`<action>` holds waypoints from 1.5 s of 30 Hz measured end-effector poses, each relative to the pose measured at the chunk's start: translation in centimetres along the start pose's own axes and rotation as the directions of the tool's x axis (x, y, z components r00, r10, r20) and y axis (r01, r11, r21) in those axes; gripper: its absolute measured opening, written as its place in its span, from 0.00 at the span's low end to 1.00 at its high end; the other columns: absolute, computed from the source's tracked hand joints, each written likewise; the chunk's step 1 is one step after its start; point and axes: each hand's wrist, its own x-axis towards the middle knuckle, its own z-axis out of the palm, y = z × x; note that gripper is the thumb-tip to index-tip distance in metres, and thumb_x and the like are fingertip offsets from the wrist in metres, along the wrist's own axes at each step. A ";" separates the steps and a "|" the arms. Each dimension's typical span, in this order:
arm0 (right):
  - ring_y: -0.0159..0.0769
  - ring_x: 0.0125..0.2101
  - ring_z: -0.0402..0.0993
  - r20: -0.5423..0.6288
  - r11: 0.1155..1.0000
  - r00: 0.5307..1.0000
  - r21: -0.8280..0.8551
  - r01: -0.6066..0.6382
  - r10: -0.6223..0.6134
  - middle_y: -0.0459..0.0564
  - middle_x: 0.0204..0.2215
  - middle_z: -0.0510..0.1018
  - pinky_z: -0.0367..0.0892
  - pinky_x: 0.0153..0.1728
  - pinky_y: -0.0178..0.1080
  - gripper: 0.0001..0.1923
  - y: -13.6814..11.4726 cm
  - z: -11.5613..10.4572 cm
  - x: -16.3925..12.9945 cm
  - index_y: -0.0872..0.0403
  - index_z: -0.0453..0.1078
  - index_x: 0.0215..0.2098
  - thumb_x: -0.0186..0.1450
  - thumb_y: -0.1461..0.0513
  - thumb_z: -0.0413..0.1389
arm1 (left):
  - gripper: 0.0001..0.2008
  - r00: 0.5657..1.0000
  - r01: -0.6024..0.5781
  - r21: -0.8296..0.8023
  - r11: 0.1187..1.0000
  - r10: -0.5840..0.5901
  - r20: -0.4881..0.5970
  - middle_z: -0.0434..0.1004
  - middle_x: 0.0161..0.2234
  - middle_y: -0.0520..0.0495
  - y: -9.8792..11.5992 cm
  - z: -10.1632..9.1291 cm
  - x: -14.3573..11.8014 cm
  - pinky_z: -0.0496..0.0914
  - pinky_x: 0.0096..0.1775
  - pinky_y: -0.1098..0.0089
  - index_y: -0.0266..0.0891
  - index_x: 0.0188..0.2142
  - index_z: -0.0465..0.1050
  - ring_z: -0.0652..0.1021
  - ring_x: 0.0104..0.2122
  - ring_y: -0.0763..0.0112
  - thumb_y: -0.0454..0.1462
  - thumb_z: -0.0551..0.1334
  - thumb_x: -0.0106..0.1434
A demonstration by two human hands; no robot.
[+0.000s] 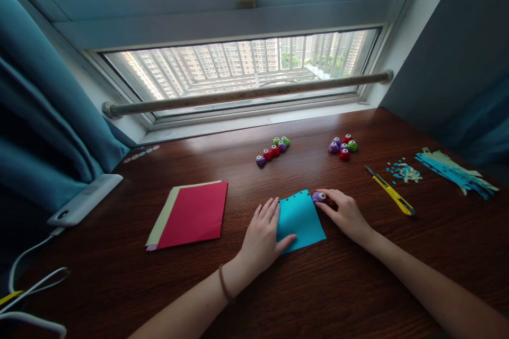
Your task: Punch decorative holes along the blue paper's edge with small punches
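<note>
A blue sheet of paper (pixel 301 222) lies on the table in front of me, with a row of small punched holes along its far edge. My left hand (pixel 263 233) rests flat on the sheet's left side, fingers stretched out and thumb across the near part. Between the thumb and fingers of my right hand (pixel 345 213) is a small purple craft punch (pixel 318 197) with an eye-like button. That punch sits at the sheet's far right corner; whether the paper is inside its slot I cannot tell.
Left of the sheet lies a red-topped paper stack (pixel 194 214). Behind are a row of punches (pixel 271 151) and a cluster of punches (pixel 343 146). To the right are a yellow utility knife (pixel 392 192), paper bits (pixel 405 171) and paper strips (pixel 455 170). A white power strip (pixel 85 201) is far left.
</note>
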 end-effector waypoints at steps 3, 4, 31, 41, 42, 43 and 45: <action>0.41 0.42 0.70 0.006 1.000 1.000 0.014 0.012 -0.012 0.50 0.40 0.75 0.66 0.43 0.44 0.12 -0.1 0.0 0.0 0.52 0.68 0.46 0.63 0.60 0.55 | 0.36 1.000 0.002 -0.006 1.000 -0.002 -0.004 0.55 0.60 0.35 0.0 0.0 0.0 0.58 0.57 0.53 0.30 0.59 0.57 0.59 0.60 0.54 0.55 0.54 0.60; 0.42 0.42 0.70 0.004 1.000 1.000 0.017 0.015 -0.015 0.50 0.40 0.75 0.66 0.43 0.44 0.12 -0.1 0.0 0.0 0.52 0.68 0.46 0.63 0.60 0.55 | 0.36 1.000 0.003 -0.007 1.000 -0.003 -0.003 0.55 0.60 0.35 0.0 0.0 0.0 0.58 0.57 0.53 0.30 0.59 0.56 0.59 0.60 0.54 0.55 0.54 0.60; 0.40 0.40 0.72 0.052 0.992 0.992 -0.040 0.121 -0.118 0.48 0.40 0.73 0.68 0.43 0.41 0.10 -0.3 -0.2 -0.3 0.49 0.70 0.43 0.62 0.62 0.55 | 0.42 0.999 0.034 -0.020 0.999 -0.034 -0.023 0.54 0.60 0.33 -0.1 0.4 -0.2 0.57 0.58 0.54 0.26 0.59 0.55 0.58 0.60 0.50 0.58 0.53 0.58; 0.39 0.44 0.70 0.116 0.984 0.978 -0.031 0.178 -0.173 0.49 0.45 0.72 0.67 0.47 0.42 0.15 0.0 -0.1 -0.2 0.49 0.68 0.50 0.65 0.64 0.51 | 0.42 0.999 0.036 -0.032 0.999 -0.037 -0.016 0.52 0.61 0.34 -0.1 0.3 -0.2 0.55 0.58 0.53 0.27 0.59 0.54 0.55 0.61 0.51 0.59 0.53 0.58; 0.40 0.44 0.70 0.111 0.985 0.980 -0.036 0.171 -0.166 0.49 0.44 0.72 0.67 0.46 0.42 0.15 0.0 -0.1 -0.2 0.49 0.68 0.49 0.65 0.63 0.51 | 0.42 0.999 0.036 -0.031 0.999 -0.037 -0.019 0.52 0.61 0.34 -0.1 0.3 -0.2 0.55 0.59 0.53 0.27 0.59 0.54 0.55 0.61 0.51 0.59 0.53 0.58; 0.40 0.43 0.70 0.103 0.986 0.982 -0.042 0.163 -0.158 0.49 0.44 0.73 0.67 0.46 0.42 0.14 0.0 -0.1 -0.2 0.49 0.68 0.49 0.64 0.63 0.51 | 0.42 0.999 0.035 -0.033 0.999 -0.036 -0.024 0.51 0.61 0.34 -0.1 0.3 -0.3 0.55 0.58 0.53 0.28 0.60 0.54 0.55 0.61 0.51 0.59 0.53 0.58; 0.41 0.41 0.71 0.087 0.988 0.986 -0.051 0.146 -0.142 0.49 0.42 0.73 0.68 0.44 0.43 0.12 -0.1 -0.1 -0.2 0.49 0.69 0.46 0.63 0.61 0.54 | 0.42 0.999 0.033 -0.038 0.999 -0.035 -0.036 0.51 0.61 0.33 -0.1 0.4 -0.3 0.55 0.58 0.53 0.28 0.60 0.54 0.55 0.61 0.51 0.59 0.53 0.58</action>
